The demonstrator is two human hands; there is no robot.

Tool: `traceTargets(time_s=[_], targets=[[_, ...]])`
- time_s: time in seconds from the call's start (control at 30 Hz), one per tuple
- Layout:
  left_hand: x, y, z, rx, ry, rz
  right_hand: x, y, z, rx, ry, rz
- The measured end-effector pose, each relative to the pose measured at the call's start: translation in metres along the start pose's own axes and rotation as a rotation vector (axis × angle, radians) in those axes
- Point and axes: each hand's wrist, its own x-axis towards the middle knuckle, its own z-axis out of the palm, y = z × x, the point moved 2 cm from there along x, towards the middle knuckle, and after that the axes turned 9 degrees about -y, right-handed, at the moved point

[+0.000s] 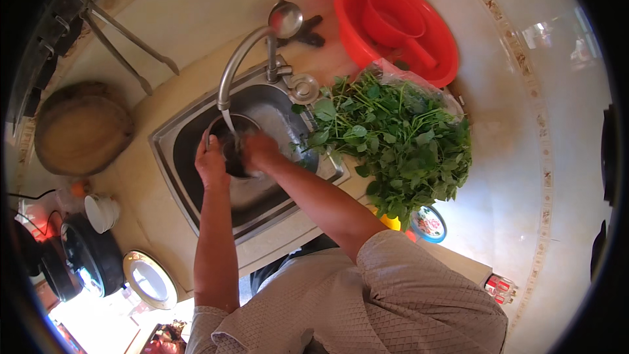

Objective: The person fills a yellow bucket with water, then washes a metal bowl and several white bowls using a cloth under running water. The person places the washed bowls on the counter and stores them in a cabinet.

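Observation:
In the sink (169, 182) a round metal pot (232, 156) is tipped under the curved faucet (239, 61). A stream of water (229, 122) runs down into it. On the pot's left side, my left hand (212, 160) grips the rim, thumb up. My right hand (261, 151) is blurred at the pot's right side and partly inside it. Whether those fingers hold anything is hidden by the blur. Wet, shiny patches show on the basin floor.
A big heap of leafy greens (408, 142) partly in clear plastic overhangs the sink's right edge. Behind it stands a red basin (351, 24) holding a red dipper (395, 17). A ladle (286, 18) hangs behind the faucet. Round wooden board (83, 130), white bowls (102, 214) and plate (150, 280) are left.

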Motion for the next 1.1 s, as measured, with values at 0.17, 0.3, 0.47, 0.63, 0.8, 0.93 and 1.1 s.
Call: traceTargets(time_s=[0.17,0.3,0.47,0.63,0.8,0.93,1.1], targets=[[-0.017,-0.037,-0.006,-0.576,-0.143,-0.324,0.013,-0.006,0.031,0.687,-0.099,-0.199],[-0.022,-0.019,0.011,-0.19,-0.05,-0.125,0.019,0.018,0.03,0.218,0.43,-0.131],[-0.007,-0.029,-0.002,-0.095,-0.022,-0.105,0.008,0.0,0.029,0.218,0.055,-0.079],[-0.019,-0.023,0.006,-0.092,-0.099,-0.042,-0.006,0.002,0.036,0.251,0.607,-0.074],[-0.001,-0.022,-0.008,0.159,0.088,0.087,-0.021,0.01,-0.004,-0.05,-0.41,-0.243],[0.014,-0.077,-0.065,-0.044,-0.037,0.012,-0.079,0.043,-0.006,0.617,-0.089,-0.37],[-0.024,-0.088,-0.024,-0.217,-0.33,-0.262,-0.122,0.009,-0.008,0.867,0.527,-0.548]])
